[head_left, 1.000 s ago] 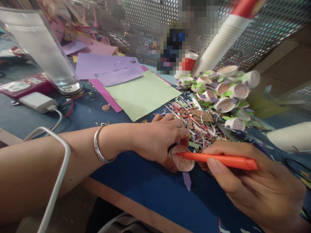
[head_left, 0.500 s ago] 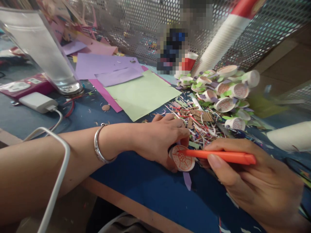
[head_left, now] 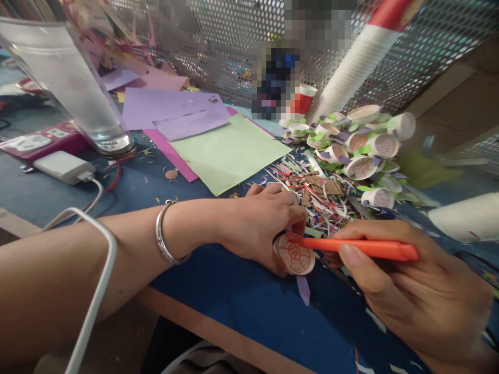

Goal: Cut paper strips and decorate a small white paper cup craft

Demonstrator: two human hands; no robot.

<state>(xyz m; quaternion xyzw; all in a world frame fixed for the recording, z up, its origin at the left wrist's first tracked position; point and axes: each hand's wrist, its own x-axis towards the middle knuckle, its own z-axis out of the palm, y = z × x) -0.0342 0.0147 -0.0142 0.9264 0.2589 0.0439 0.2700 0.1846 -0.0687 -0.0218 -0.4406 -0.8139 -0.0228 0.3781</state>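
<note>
My left hand [head_left: 265,223] is closed around the side of a cut-off paper cup bottom [head_left: 302,259], steadying it near the table's front edge. Orange lines in a turtle-shell pattern cover its round face, and a purple paper strip [head_left: 303,290] sticks out below. In my right hand [head_left: 413,291] is an orange marker [head_left: 362,248], pinched between thumb and fingers. The marker's tip touches the upper part of the patterned face. The fingertips of my left hand lie partly behind the cup bottom and are hidden.
Paper scraps [head_left: 323,197] lie behind my hands, beside a pile of similar decorated cup bottoms [head_left: 360,145]. Green paper [head_left: 230,153] and purple sheets [head_left: 167,106] lie farther back. A water glass [head_left: 74,88] stands left near a power strip [head_left: 47,137]. A white cable [head_left: 105,275] crosses my left forearm.
The marker tip has shifted slightly over the patterned face, and both hands with the cup bottom appear a little farther right. Both grips stay the same.
</note>
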